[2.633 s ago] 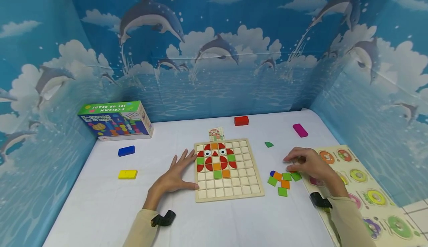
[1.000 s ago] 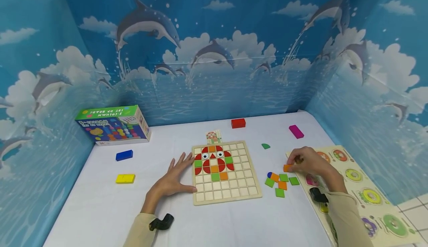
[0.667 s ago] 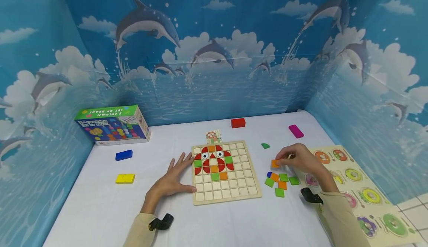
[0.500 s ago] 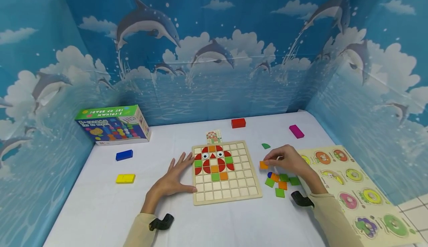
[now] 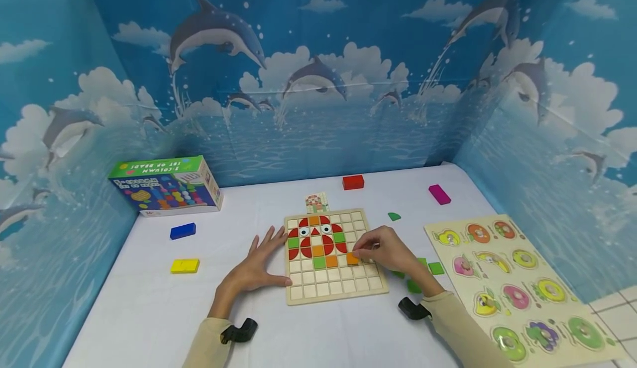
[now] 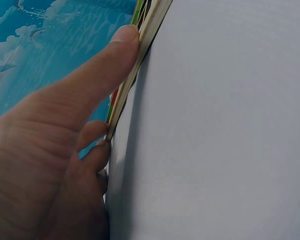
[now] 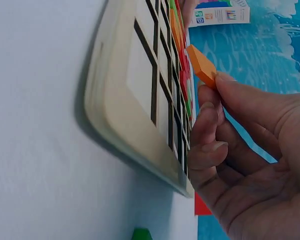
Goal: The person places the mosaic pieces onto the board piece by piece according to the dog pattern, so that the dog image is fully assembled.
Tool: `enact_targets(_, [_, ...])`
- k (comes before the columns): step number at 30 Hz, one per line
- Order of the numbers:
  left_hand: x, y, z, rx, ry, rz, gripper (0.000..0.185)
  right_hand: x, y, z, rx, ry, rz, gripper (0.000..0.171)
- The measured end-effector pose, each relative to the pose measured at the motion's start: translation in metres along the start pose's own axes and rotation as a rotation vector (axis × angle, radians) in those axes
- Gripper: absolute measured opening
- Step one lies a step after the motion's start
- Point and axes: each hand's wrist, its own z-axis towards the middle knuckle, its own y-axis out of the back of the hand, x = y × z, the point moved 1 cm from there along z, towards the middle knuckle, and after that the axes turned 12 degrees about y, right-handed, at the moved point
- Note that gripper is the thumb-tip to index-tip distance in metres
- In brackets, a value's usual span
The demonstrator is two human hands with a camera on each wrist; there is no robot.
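A wooden grid board lies on the white table, with a picture of red, green and orange tiles in its upper left cells. My right hand pinches an orange square tile just over the board, right of the orange tile in the picture; in the right wrist view the orange square tile is held at the fingertips above the grid board. My left hand lies flat on the table, fingers straight, its thumb against the grid board's left edge.
Loose green tiles lie right of the board, a green quarter-round behind them. A fruit peg puzzle sits at the right. A bead-set box, blue, yellow, red and magenta blocks and a small card lie around.
My right hand picked an orange tile from the loose pile and carried it left onto the board. The left hand has stayed at the board's left edge.
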Motion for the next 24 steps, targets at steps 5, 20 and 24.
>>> enact_targets(5, [0.001,0.0,0.0,0.007,0.007,0.012,0.117,0.003,-0.01,0.007,0.003,0.038,-0.01,0.003])
enact_targets(20, [0.0,0.0,0.0,0.009,0.002,0.006,0.117,0.007,-0.019,0.015,0.02,0.114,-0.095,0.003])
enact_targets(24, [0.0,0.001,-0.001,0.01,0.003,0.004,0.117,0.008,-0.022,0.015,0.022,0.117,-0.091,0.005])
